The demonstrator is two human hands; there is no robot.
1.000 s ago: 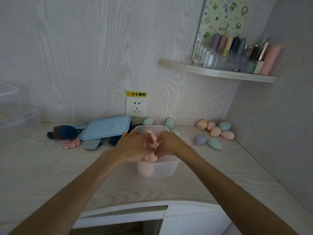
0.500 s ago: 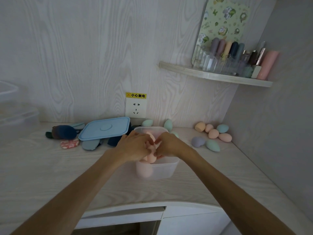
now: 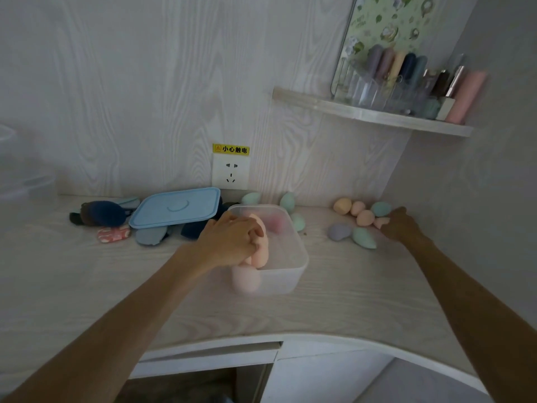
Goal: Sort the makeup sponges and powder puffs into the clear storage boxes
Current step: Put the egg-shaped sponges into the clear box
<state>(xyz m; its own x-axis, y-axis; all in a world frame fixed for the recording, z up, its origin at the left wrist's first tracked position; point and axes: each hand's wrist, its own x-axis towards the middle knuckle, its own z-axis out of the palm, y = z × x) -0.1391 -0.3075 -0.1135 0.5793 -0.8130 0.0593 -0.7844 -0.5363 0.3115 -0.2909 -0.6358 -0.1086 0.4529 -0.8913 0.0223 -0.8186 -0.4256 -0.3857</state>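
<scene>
A clear storage box [image 3: 290, 274] stands in the middle of the desk with pink sponges inside. My left hand [image 3: 232, 239] reaches into it and holds peach sponges [image 3: 260, 251] against the box's left side. My right hand [image 3: 402, 225] is far to the right at a cluster of egg-shaped sponges [image 3: 364, 218] and grips a pink sponge [image 3: 381, 221] at the cluster's right edge. A purple sponge [image 3: 338, 231] and a green one [image 3: 364, 238] lie in front of that cluster. Dark blue powder puffs [image 3: 101, 213] lie at the left.
A blue box lid [image 3: 175, 207] rests on several puffs behind the box. Mint sponges [image 3: 287, 202] sit by the wall under a power socket [image 3: 231, 173]. A corner shelf [image 3: 372, 116] with cosmetics hangs at upper right. Clear bins [image 3: 26, 181] stand at far left.
My right hand has left the box and moved right to the sponge cluster by the side wall, taking hold of a pink sponge. My left hand stays in the box.
</scene>
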